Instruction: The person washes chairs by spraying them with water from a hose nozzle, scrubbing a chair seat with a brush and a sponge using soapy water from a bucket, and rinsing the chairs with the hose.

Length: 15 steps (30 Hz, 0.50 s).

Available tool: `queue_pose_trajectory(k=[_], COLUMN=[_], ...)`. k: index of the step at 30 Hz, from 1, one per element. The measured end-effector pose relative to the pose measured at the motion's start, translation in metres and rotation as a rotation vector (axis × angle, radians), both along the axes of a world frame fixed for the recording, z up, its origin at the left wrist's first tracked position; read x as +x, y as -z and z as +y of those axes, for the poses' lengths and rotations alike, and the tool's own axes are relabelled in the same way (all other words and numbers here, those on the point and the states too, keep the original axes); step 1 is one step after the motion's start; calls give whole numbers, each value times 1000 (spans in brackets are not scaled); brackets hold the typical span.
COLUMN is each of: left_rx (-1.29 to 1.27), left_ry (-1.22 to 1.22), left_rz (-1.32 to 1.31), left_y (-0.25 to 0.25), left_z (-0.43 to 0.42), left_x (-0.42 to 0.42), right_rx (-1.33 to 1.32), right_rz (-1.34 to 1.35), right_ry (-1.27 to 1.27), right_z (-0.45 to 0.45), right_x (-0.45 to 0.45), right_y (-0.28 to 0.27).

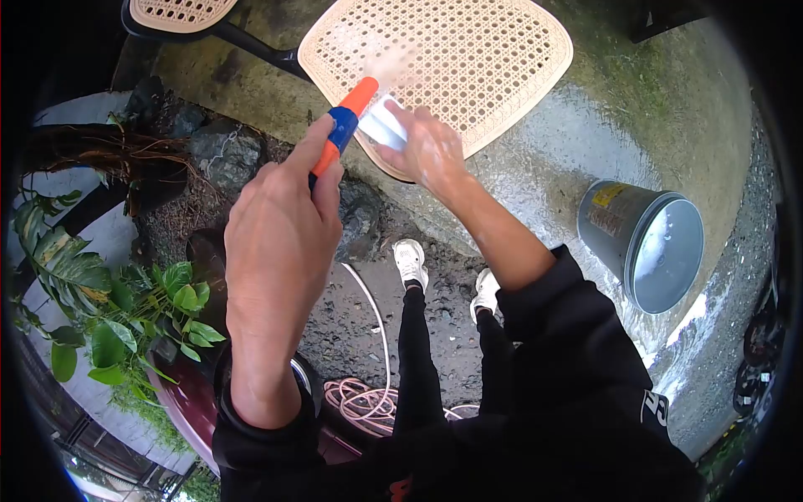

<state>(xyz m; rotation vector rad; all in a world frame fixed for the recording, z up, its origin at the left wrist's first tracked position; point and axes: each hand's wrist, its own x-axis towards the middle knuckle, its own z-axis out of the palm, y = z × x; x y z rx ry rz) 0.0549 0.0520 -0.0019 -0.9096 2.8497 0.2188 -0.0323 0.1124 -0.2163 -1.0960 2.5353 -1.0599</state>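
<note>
1. The left hand [284,209] is closed around an orange and blue nozzle [344,125]; the nozzle's orange tip points ahead of this grip, over the near left part of the tan chair seat [452,71]; a blurred, pale spray shows just past the tip.
2. The right hand [431,151] grips a white piece [383,125] between thumb and fingers, at the seat's near edge; whether it is a sponge or a cloth I cannot tell; it is just beside the nozzle.
3. The seat, full of small holes, lies ahead of both grips; a smaller tan panel [180,10] is farther ahead and to the left, on a dark bar [259,50].
4. Right of the right grip is a gray bucket [615,222] with something white inside; wet concrete [552,159] lies between.
5. Left of the left grip are leafy plants [109,335]; behind it, toward the white shoes [410,261], is a pale hose [372,402], partly coiled.
</note>
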Motion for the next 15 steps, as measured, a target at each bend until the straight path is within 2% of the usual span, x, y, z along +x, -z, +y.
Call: queue_pose_trajectory(k=[2,5,8,11,15], left_rx=[19,68,72,66,148], left_ry=[2,-6,4,65,61], left_rz=[-1,-6,-134,-77,-101], left_y=[-4,-5,3,7,3], left_z=[-11,-28,-42,-54,-75], left_x=[-5,-15,-24,-37,-54], right_rx=[67,111,136,94,140], right_rz=[-138,-80,-108,28,-157], right_ry=[-47,35,169,248,243], right_z=[52,65,-16,-55,33], right_x=[9,16,-4,-2,37], right_y=[6,8,-12,-8,-9])
